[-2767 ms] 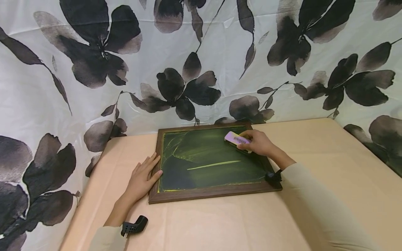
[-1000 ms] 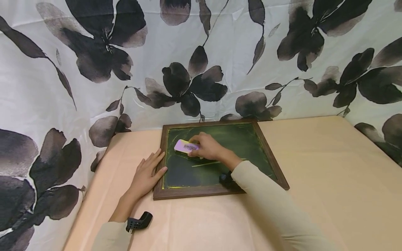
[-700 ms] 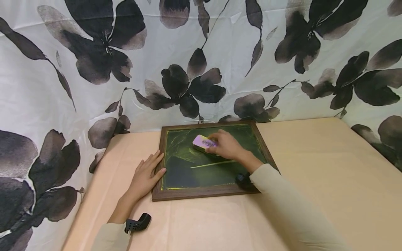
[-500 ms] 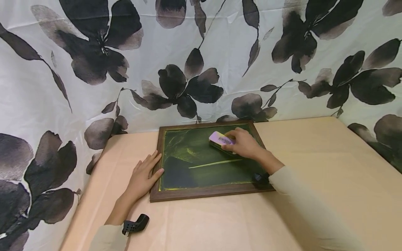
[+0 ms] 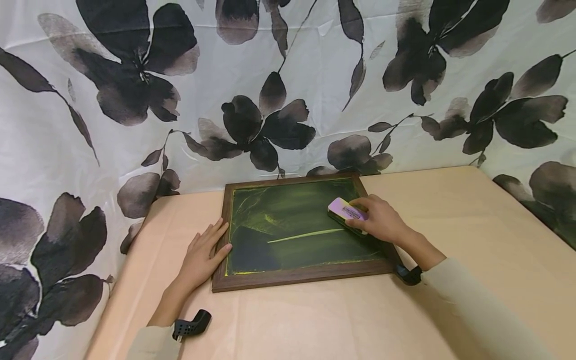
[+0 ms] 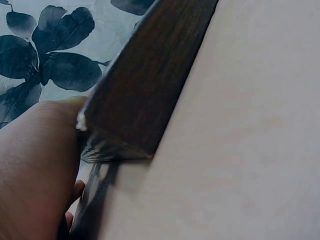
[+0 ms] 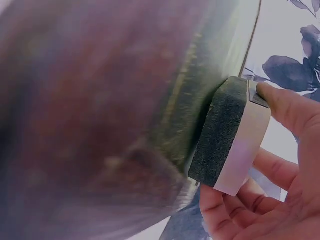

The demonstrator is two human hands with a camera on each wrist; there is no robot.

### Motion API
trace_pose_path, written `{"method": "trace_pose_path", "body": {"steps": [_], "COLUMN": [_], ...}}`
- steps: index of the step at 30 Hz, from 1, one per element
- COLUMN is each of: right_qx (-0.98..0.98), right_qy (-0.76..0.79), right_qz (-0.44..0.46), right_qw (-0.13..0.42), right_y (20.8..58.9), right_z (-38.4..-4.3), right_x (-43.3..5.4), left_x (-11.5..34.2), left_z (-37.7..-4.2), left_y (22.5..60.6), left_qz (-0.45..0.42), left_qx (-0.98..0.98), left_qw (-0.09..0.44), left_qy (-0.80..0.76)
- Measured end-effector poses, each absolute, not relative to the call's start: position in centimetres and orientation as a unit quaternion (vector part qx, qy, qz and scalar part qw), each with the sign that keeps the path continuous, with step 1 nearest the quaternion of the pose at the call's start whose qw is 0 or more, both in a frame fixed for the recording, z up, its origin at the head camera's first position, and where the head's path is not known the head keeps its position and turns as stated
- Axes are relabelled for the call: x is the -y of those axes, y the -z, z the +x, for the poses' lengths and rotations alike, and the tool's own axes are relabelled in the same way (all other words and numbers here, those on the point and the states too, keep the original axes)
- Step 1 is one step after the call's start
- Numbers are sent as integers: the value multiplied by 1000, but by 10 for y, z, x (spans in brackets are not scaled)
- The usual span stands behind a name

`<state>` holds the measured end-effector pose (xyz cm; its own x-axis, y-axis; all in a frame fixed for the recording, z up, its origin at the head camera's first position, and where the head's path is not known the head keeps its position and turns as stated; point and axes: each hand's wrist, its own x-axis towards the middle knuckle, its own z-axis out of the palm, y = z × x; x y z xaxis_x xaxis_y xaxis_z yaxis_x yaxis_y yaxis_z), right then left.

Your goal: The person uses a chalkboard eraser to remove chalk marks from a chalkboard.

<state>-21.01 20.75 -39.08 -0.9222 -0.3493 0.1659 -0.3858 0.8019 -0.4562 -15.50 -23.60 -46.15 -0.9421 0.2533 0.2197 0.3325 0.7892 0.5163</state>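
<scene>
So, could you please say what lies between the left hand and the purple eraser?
The head view shows chalkboard surface with yellow smears and one bolder streak between the left hand, touching the wooden frame, and the purple eraser.

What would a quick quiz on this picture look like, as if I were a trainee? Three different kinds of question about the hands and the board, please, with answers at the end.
1. Multiple choice: who holds the lilac-topped eraser?
A) left hand only
B) right hand only
C) both hands

2. True or false: in the head view, the left hand touches the wooden frame at the board's left side.

3. Fill the gap: the long streak across the board's dark surface is ____ in colour.

Key: 1: B; 2: true; 3: yellow.
</scene>
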Motion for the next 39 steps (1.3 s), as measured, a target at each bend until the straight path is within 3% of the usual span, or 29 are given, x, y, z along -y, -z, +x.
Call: {"method": "trace_pose_path", "body": {"steps": [14,39], "right_qx": [935,928], "right_qy": [-278,-299], "right_qz": [222,221], "right_qw": [-14,5], "right_y": [390,397], "right_z": [-209,-209], "right_x": [-217,-195], "left_x": [236,237], "left_z": [-156,-155], "left_y": [461,460], "left_qz": [-158,-158], "left_qx": [942,941], "left_qw": [68,64], "left_qy": [289,293]}}
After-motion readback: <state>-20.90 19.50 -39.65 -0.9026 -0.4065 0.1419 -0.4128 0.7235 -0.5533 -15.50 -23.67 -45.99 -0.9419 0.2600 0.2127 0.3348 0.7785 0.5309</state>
